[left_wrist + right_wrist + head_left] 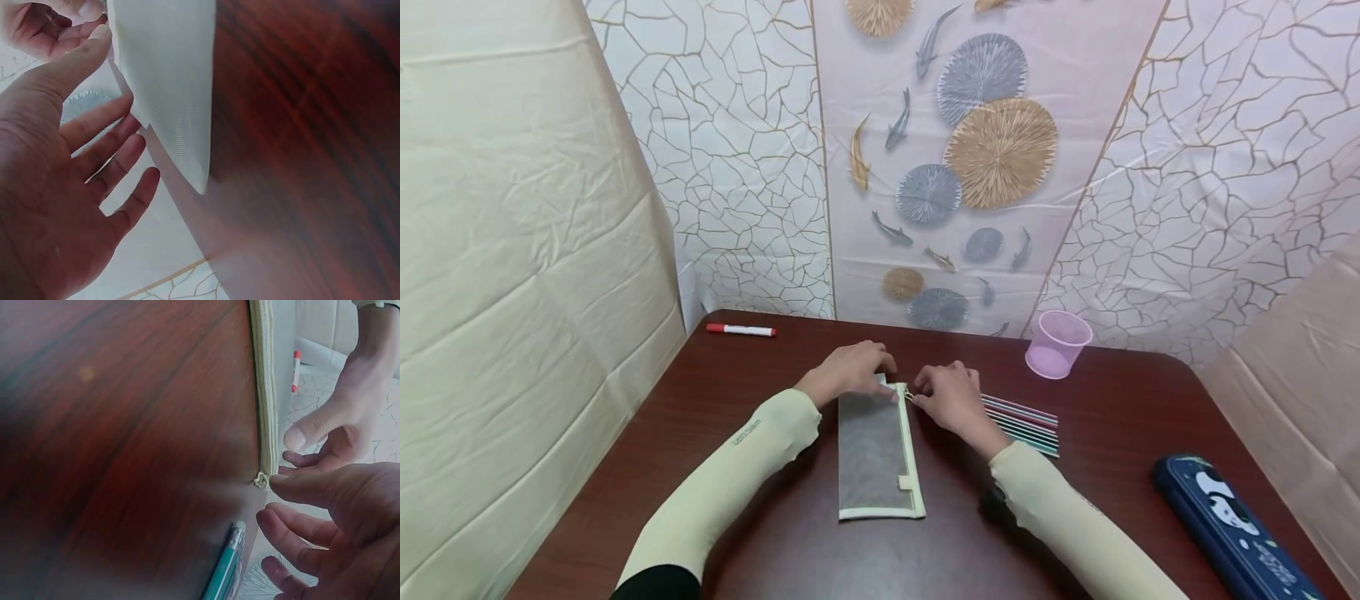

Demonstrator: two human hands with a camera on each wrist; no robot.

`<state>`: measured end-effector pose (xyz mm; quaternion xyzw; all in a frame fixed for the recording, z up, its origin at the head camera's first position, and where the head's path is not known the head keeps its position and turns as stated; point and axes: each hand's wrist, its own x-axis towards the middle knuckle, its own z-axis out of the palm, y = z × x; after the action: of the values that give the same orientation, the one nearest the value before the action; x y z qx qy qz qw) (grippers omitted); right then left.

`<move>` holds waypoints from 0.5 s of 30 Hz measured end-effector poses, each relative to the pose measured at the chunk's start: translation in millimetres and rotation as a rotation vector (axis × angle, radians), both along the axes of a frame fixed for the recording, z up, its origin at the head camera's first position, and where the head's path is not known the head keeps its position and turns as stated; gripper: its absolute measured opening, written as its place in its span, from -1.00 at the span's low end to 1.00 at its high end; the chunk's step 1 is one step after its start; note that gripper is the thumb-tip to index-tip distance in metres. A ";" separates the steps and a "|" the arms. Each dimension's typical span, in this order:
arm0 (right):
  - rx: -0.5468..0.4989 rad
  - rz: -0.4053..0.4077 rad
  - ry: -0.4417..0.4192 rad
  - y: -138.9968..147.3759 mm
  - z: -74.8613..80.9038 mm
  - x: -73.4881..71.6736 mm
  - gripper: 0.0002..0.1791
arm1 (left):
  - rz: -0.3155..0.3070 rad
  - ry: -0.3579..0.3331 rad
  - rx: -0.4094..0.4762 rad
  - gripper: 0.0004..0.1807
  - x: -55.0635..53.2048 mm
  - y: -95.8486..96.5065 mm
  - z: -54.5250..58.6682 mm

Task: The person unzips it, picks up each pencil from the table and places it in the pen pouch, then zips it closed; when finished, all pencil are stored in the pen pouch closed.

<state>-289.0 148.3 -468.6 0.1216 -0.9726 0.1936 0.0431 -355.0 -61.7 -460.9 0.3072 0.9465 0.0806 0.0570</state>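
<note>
A flat grey see-through zip pouch (868,458) with cream trim lies lengthwise on the table, its zipper along the right side. At its far end, my left hand (853,368) holds the top edge, thumb over the pouch near the zipper corner. My right hand (951,398) pinches the small cream zipper pull (260,480) at that far corner, with the thumb right at the loop. In the left wrist view, the pouch's short edge (181,150) stretches away from the left fingers. Several coloured pencils (1030,421) lie side by side just right of the right hand, partly hidden behind it.
A red-capped white marker (741,330) lies near the back left edge. Toward the back right stands a pink see-through cup (1058,343). A navy pencil case (1225,525) with a panda picture lies at the right edge of the table. Patterned cloth hangs behind.
</note>
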 end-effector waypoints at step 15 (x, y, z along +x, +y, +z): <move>0.057 -0.035 0.037 -9.3 -2.5 -2.7 -0.84 | -0.075 -0.288 0.188 -0.86 -22.3 10.2 1.3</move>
<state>-291.7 139.0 -471.1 0.1095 -0.9787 0.1628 0.0608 -377.3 -51.5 -459.6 0.3314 0.9047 0.2100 0.1659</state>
